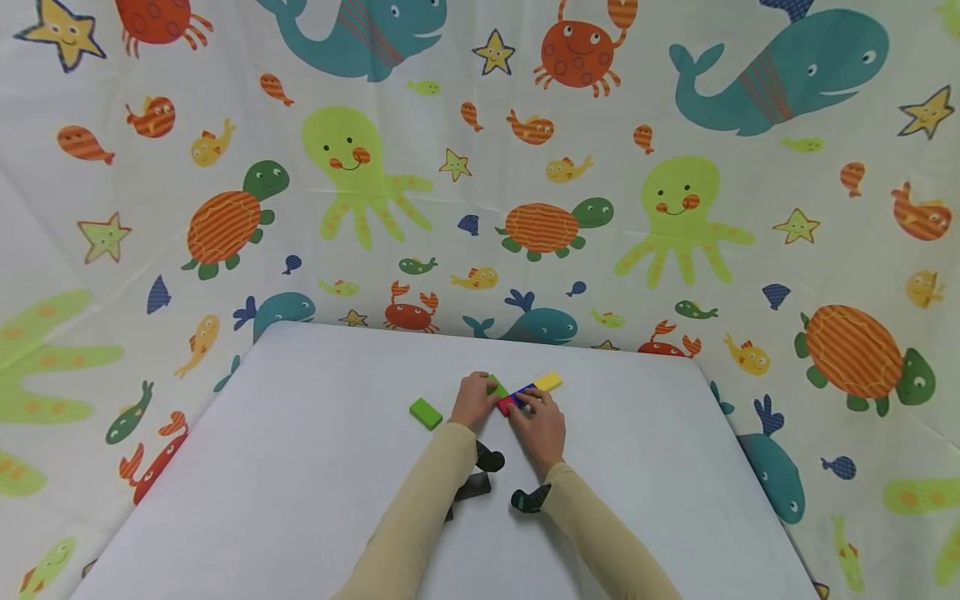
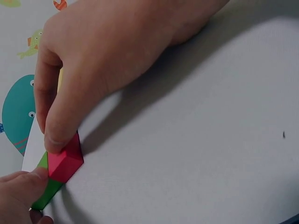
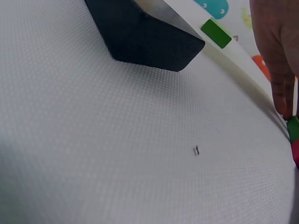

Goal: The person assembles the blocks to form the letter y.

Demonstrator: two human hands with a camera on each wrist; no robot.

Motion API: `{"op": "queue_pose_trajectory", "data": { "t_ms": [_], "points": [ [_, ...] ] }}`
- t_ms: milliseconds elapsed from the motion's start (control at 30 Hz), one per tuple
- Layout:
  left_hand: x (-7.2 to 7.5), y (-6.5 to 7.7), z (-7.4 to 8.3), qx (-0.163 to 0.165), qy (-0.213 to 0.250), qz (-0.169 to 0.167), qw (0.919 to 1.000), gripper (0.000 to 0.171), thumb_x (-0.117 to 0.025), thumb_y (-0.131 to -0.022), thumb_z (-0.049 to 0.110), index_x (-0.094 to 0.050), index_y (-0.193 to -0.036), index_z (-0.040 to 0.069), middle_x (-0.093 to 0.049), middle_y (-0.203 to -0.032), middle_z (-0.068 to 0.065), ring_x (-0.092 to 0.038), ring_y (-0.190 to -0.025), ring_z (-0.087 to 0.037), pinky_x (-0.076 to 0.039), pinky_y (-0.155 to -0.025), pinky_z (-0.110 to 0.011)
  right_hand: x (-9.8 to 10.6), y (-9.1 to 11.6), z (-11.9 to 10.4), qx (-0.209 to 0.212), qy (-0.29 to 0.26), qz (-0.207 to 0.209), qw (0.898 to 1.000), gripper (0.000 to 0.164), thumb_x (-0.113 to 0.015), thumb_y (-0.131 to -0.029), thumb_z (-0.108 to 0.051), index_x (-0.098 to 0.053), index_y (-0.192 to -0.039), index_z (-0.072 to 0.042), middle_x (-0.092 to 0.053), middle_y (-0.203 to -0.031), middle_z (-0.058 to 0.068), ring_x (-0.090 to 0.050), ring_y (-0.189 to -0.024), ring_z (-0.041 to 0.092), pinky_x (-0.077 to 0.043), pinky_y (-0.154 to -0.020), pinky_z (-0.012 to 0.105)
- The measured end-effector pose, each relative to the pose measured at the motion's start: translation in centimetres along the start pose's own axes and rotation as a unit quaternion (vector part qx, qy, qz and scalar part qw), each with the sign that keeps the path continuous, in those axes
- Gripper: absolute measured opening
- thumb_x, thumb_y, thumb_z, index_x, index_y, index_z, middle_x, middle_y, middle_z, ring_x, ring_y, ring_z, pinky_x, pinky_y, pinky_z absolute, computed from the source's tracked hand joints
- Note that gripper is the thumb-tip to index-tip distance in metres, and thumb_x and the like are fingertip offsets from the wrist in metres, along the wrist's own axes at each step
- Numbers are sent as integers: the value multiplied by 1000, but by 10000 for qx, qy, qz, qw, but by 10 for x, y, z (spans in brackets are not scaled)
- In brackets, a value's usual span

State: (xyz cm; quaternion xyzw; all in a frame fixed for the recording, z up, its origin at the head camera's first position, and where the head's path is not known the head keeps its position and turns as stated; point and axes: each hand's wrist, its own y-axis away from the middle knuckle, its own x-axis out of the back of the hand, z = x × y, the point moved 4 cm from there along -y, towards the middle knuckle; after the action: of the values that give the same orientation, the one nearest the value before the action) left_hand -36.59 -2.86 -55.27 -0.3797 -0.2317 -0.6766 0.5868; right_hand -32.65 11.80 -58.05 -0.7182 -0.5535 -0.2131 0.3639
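My left hand [image 1: 472,402] pinches a green block [image 1: 498,387]; in the left wrist view its thumb [image 2: 39,175] lies on that block's edge. A red block [image 2: 66,161] meets the green block end to end. My right hand [image 1: 543,423] grips the red block, its thumb on the top edge. Beside the red one, partly under the right fingers, is a blue block [image 1: 527,388]. A yellow block [image 1: 550,381] continues from the blue block's far end. The right wrist view shows my left fingers at the green block [image 3: 293,129], with my right hand out of sight.
A separate green block [image 1: 426,413] lies left of my left hand on the white table [image 1: 322,467]. Black wrist mounts [image 1: 531,500] stick out beside both forearms. A patterned cloth [image 1: 420,183] with sea animals hangs behind the table.
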Motion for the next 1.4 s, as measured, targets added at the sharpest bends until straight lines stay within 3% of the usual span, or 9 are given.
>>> {"op": "queue_pose_trajectory", "data": {
  "t_ms": [233, 633, 900, 1000, 1067, 1300, 1400],
  "points": [
    [1, 1, -1, 127, 54, -31, 9999, 26, -71, -87, 8, -72, -111, -4, -60, -123, -23, -54, -117, -37, -39, -105, -46, -4, -1, 1, 9, 27, -43, 10000, 36, -72, -88, -39, -74, -114, -14, -62, -123, 3, -59, -97, 22, -45, -88, 43],
    [4, 1, -2, 41, -88, 76, 9999, 27, -72, -86, 9, -72, -110, -3, -61, -122, -23, -55, -116, -37, -40, -103, -46, -4, -1, -2, 34, 26, -54, 10000, 36, -73, -88, -39, -74, -114, -14, -62, -123, 4, -59, -97, 23, -45, -89, 43],
    [1, -3, -14, -112, 210, 268, 9994, 27, -72, -84, 9, -72, -108, -5, -62, -113, -23, -57, -108, -36, -45, -97, -45, -3, 0, -5, 61, -19, -61, 10000, 36, -73, -88, -38, -74, -114, -13, -62, -124, 5, -59, -97, 23, -45, -90, 44],
    [6, -2, -14, -51, 292, 375, 9989, 29, -72, -84, 8, -71, -110, -5, -63, -111, -23, -57, -107, -35, -45, -97, -45, -3, 0, -5, 57, -27, -71, 10000, 36, -72, -88, -38, -74, -115, -13, -61, -124, 5, -59, -98, 23, -45, -91, 44],
    [11, 1, -13, 155, 407, 307, 9986, 32, -72, -86, 8, -68, -114, -7, -63, -116, -23, -56, -113, -36, -43, -101, -46, -2, 1, -6, 58, -53, -64, 9999, 36, -72, -88, -37, -74, -115, -13, -61, -124, 5, -59, -98, 23, -45, -90, 44],
    [30, 13, -13, -10, 435, 249, 9987, 38, -69, -91, 15, -63, -123, -4, -60, -123, -21, -54, -119, -33, -42, -103, -45, -1, 3, -5, -20, -47, -14, 10000, 36, -73, -88, -35, -73, -115, -13, -61, -125, 6, -60, -100, 24, -44, -90, 45],
    [41, 22, -15, 86, 259, 92, 9996, 38, -68, -92, 17, -62, -124, -3, -59, -124, -21, -54, -119, -34, -42, -103, -47, 0, 2, -2, -55, -21, -40, 10000, 36, -73, -88, -36, -73, -117, -13, -61, -126, 5, -59, -102, 23, -44, -91, 45]
  ]
}}
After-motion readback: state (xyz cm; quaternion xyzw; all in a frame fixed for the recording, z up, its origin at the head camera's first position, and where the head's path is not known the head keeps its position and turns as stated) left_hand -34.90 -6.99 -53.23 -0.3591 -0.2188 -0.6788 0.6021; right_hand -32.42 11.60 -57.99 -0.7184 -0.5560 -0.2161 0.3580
